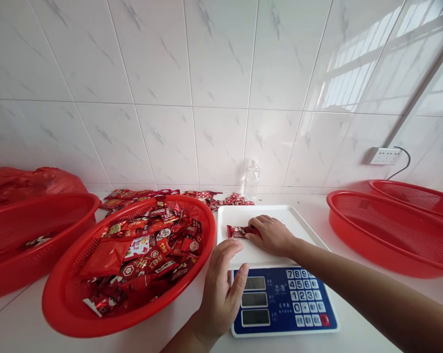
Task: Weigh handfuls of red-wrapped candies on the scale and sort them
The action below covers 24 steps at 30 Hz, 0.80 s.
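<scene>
On the white pan (258, 257) of a digital scale (280, 301) lies a small red snack packet (237, 231). My right hand (270, 234) rests over the packet's right end, its fingers curled round it. Held above the scale's front left corner, my left hand (223, 284) has its thumb and fingers apart, with nothing between them. Left of the scale stands a red oval basket (72, 306) heaped with red snack packets (159, 252). Its right rim is close to my left hand.
Two more red baskets (386, 247) stand at the right, and another red basket (26, 220) at the far left by a red plastic bag (34, 181). Packets (236, 199) lie along the wall near a clear bottle (252, 180). A socket (385, 156) with a cable is on the wall.
</scene>
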Each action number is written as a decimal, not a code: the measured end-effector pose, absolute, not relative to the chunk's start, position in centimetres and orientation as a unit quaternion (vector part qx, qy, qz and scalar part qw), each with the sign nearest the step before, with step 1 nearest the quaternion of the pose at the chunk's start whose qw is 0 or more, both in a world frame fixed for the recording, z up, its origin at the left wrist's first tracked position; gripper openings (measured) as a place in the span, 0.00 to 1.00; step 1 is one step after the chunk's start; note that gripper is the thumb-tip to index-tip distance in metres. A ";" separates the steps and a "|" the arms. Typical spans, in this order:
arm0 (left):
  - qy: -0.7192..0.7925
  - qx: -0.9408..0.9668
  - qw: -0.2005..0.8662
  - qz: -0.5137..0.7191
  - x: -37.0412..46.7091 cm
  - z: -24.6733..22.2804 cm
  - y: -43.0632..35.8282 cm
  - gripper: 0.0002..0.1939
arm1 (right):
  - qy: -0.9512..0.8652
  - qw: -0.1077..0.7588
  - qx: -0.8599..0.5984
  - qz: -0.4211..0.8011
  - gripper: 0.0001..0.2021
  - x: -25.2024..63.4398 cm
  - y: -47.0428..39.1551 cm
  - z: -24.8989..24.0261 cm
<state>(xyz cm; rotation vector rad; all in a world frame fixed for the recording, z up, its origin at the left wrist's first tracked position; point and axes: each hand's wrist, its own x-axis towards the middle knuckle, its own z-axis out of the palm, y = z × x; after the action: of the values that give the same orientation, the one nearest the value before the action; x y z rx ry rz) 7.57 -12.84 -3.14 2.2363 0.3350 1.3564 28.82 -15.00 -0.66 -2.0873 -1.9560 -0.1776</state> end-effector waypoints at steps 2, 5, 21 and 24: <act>0.126 0.822 0.249 0.496 7.6 -3.2 -12.7 0.18 | -0.663 0.145 -0.732 -0.066 0.16 28.8 -15.2 -0.7; 0.132 0.820 0.251 0.497 7.7 -3.4 -12.6 0.17 | -0.641 0.162 -0.746 -0.075 0.17 28.9 -15.3 -0.8; 0.146 0.797 0.287 0.512 7.6 -4.0 -11.9 0.15 | -0.687 0.179 -0.704 -0.005 0.23 26.0 -13.7 1.0; 0.157 0.797 0.286 0.508 7.6 -4.1 -11.8 0.15 | -0.670 0.156 -0.726 0.003 0.25 25.6 -12.5 1.0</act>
<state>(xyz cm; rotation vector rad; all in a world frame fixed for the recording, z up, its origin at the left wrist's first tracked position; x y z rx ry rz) 7.59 -11.83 -4.10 2.1301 0.4193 1.3577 25.59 -12.47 0.96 -2.0781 -1.9181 0.0091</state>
